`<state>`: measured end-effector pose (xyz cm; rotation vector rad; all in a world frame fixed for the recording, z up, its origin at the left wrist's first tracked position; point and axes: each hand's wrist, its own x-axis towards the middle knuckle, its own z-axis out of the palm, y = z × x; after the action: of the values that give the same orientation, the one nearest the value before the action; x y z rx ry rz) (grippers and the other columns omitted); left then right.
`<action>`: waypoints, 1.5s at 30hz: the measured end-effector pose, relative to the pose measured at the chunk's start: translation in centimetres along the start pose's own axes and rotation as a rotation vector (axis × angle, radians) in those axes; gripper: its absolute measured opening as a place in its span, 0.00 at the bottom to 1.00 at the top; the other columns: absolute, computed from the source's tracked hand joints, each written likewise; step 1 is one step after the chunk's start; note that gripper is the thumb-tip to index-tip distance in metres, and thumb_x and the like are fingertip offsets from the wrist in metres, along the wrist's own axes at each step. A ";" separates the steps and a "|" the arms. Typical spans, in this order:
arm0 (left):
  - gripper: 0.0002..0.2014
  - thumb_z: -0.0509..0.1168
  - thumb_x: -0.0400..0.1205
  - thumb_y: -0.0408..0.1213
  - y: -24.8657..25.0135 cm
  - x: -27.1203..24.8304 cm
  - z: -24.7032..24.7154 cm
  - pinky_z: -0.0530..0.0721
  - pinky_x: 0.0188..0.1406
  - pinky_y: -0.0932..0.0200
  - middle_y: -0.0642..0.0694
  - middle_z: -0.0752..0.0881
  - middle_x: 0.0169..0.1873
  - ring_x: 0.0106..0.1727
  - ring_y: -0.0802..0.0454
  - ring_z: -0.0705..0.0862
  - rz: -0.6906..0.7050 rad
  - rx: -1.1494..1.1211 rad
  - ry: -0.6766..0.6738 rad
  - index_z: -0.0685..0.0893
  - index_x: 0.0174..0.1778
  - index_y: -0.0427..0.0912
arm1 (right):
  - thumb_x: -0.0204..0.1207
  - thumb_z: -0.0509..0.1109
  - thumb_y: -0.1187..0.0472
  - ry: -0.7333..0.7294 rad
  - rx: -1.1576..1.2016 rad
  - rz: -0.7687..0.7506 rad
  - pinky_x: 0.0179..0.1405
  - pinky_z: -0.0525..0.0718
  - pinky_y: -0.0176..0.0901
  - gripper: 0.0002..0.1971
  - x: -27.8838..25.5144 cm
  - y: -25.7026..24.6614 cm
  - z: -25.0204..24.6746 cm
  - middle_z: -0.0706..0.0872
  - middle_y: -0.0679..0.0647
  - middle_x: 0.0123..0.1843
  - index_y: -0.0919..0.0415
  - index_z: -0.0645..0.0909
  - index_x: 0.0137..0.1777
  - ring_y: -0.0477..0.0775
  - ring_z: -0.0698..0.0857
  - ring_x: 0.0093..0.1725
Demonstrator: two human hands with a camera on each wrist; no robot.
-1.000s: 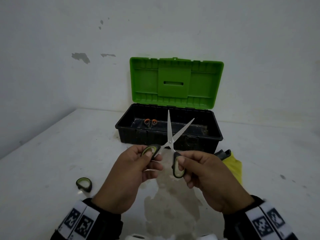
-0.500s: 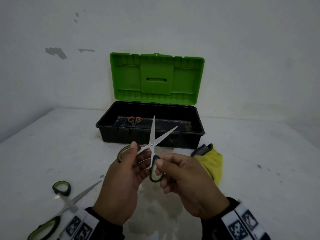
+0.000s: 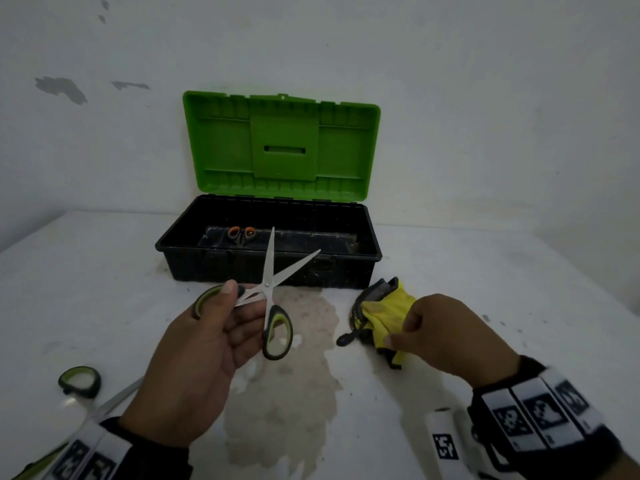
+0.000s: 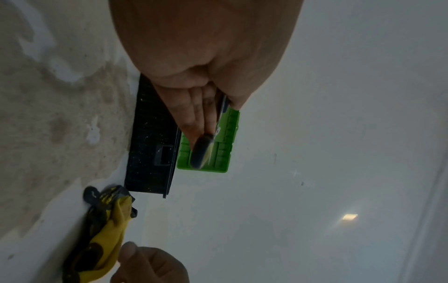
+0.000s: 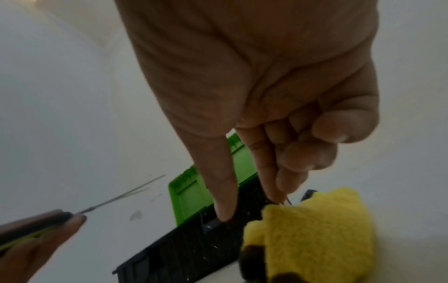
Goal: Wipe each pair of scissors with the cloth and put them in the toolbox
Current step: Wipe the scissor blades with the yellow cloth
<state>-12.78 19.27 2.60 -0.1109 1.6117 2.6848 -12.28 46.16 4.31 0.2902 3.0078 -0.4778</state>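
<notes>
While in left hand (image 3: 194, 358), open scissors (image 3: 268, 289); right hand (image 3: 446, 334) at cloth (image 3: 388, 306).

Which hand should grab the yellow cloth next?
The right hand. It is right beside the yellow cloth on the table and seems to hold nothing. The left hand is farther from the cloth and grips the open scissors, so it is not free.

A white wall (image 3: 485, 98) is seen behind a white worktop (image 3: 502, 289). Grey patches (image 3: 62, 89) of missing paint are found on the wall at the upper left. A brownish stain (image 3: 287, 393) is spread over the middle of the worktop. The light is dim.
</notes>
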 end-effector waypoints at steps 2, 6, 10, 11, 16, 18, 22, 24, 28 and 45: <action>0.11 0.61 0.85 0.42 -0.3 0.0 0.1 0.92 0.36 0.54 0.41 0.92 0.38 0.36 0.51 0.91 -0.011 0.001 -0.004 0.87 0.50 0.41 | 0.68 0.79 0.43 -0.037 -0.070 0.015 0.24 0.66 0.37 0.24 0.5 0.3 0.3 0.73 0.52 0.26 0.59 0.73 0.27 0.48 0.73 0.26; 0.11 0.61 0.86 0.42 -0.5 -0.2 0.1 0.92 0.36 0.54 0.42 0.90 0.35 0.35 0.52 0.91 -0.030 -0.031 0.019 0.87 0.48 0.43 | 0.76 0.72 0.57 -0.091 0.026 0.007 0.36 0.87 0.44 0.12 1.3 0.6 0.5 0.88 0.53 0.33 0.66 0.83 0.38 0.53 0.89 0.32; 0.11 0.61 0.86 0.42 -0.2 -0.3 -0.1 0.92 0.34 0.58 0.42 0.92 0.34 0.34 0.53 0.91 -0.022 -0.026 0.045 0.87 0.48 0.42 | 0.77 0.69 0.60 0.046 0.169 -0.052 0.25 0.79 0.33 0.09 0.7 0.9 -0.3 0.89 0.53 0.28 0.61 0.85 0.37 0.46 0.87 0.26; 0.11 0.61 0.86 0.42 -0.1 -0.4 -0.1 0.91 0.33 0.58 0.41 0.92 0.35 0.35 0.52 0.92 -0.023 -0.025 0.047 0.87 0.47 0.42 | 0.77 0.70 0.59 0.105 0.188 -0.078 0.24 0.74 0.29 0.10 0.4 0.9 -0.5 0.88 0.51 0.28 0.58 0.84 0.35 0.44 0.85 0.26; 0.12 0.62 0.85 0.42 0.3 -0.9 0.5 0.92 0.34 0.57 0.34 0.92 0.39 0.38 0.46 0.93 -0.033 -0.017 0.058 0.86 0.48 0.38 | 0.74 0.73 0.58 0.438 0.467 -0.236 0.36 0.72 0.31 0.10 -1.1 0.3 -0.3 0.87 0.43 0.42 0.51 0.80 0.32 0.38 0.82 0.38; 0.13 0.61 0.85 0.43 0.4 -1.2 0.8 0.91 0.32 0.57 0.33 0.92 0.40 0.37 0.45 0.93 -0.036 -0.014 0.050 0.86 0.49 0.37 | 0.74 0.73 0.59 0.492 0.647 -0.294 0.46 0.75 0.34 0.11 -1.6 -0.4 0.2 0.88 0.39 0.53 0.52 0.79 0.31 0.36 0.84 0.51; 0.14 0.60 0.86 0.42 0.7 -1.8 1.3 0.91 0.32 0.56 0.30 0.92 0.42 0.38 0.43 0.93 -0.043 -0.019 0.009 0.85 0.53 0.34 | 0.80 0.69 0.66 0.446 0.981 -0.343 0.46 0.84 0.48 0.12 -2.5 -2.6 0.7 0.91 0.50 0.45 0.60 0.80 0.34 0.51 0.90 0.45; 0.15 0.60 0.86 0.42 0.8 -2.1 1.5 0.91 0.33 0.56 0.29 0.91 0.43 0.39 0.42 0.93 -0.039 -0.014 -0.009 0.85 0.53 0.34 | 0.80 0.69 0.62 0.455 0.970 -0.373 0.36 0.85 0.44 0.09 -2.8 -3.8 0.8 0.89 0.53 0.36 0.59 0.83 0.37 0.56 0.88 0.36; 0.13 0.59 0.86 0.41 1.2 -2.7 1.8 0.91 0.33 0.54 0.28 0.91 0.42 0.40 0.38 0.93 -0.026 -0.015 -0.022 0.86 0.50 0.37 | 0.79 0.73 0.58 0.513 0.754 -0.540 0.37 0.79 0.28 0.03 -3.1 -5.8 1.4 0.87 0.44 0.40 0.50 0.84 0.44 0.46 0.85 0.40; 0.19 0.63 0.74 0.45 1.2 -3.7 0.9 0.92 0.37 0.51 0.27 0.91 0.40 0.41 0.36 0.93 -0.027 -0.034 -0.084 0.83 0.52 0.35 | 0.76 0.73 0.57 0.644 0.586 -0.681 0.45 0.84 0.30 0.06 -3.3 -10.0 3.6 0.89 0.41 0.43 0.53 0.89 0.51 0.39 0.86 0.45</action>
<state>-9.21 19.60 4.28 -0.0196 1.5305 2.6587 -10.84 35.12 4.22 -0.7271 3.4164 -1.5964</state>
